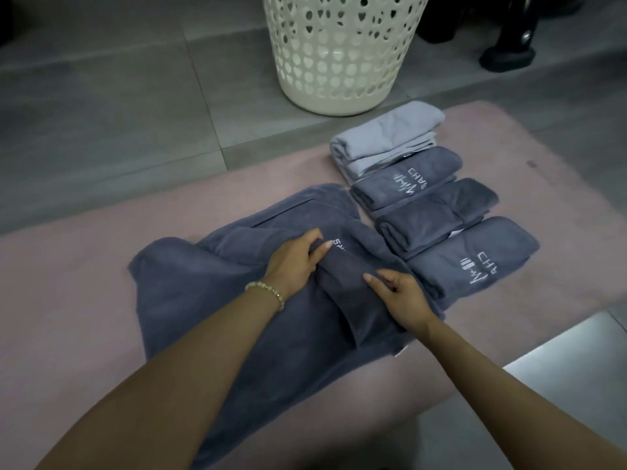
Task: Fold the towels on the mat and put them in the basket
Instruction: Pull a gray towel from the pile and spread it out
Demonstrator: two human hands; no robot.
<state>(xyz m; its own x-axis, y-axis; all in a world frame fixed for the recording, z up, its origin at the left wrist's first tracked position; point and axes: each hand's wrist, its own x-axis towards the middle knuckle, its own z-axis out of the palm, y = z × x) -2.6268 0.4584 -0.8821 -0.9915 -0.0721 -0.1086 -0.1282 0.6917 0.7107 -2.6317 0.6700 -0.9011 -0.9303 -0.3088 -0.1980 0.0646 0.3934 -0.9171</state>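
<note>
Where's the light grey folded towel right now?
In the head view, the light grey folded towel lies upper right on the pink mat, at the far end of the folded row, just before the basket.

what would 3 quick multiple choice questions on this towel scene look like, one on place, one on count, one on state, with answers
1. Where is the basket?
A. on the mat
B. on the floor beyond the mat
C. on a chair

2. How many folded towels lie in the row?
A. two
B. four
C. six

3. What state is the towel under the hands?
A. spread, partly folded
B. neatly folded
C. in the basket

Answers:
1 B, it stands on grey tiles past the pink mat.
2 B, one light towel and three dark.
3 A, left hand and right hand grip a fold of the dark towel.
</note>
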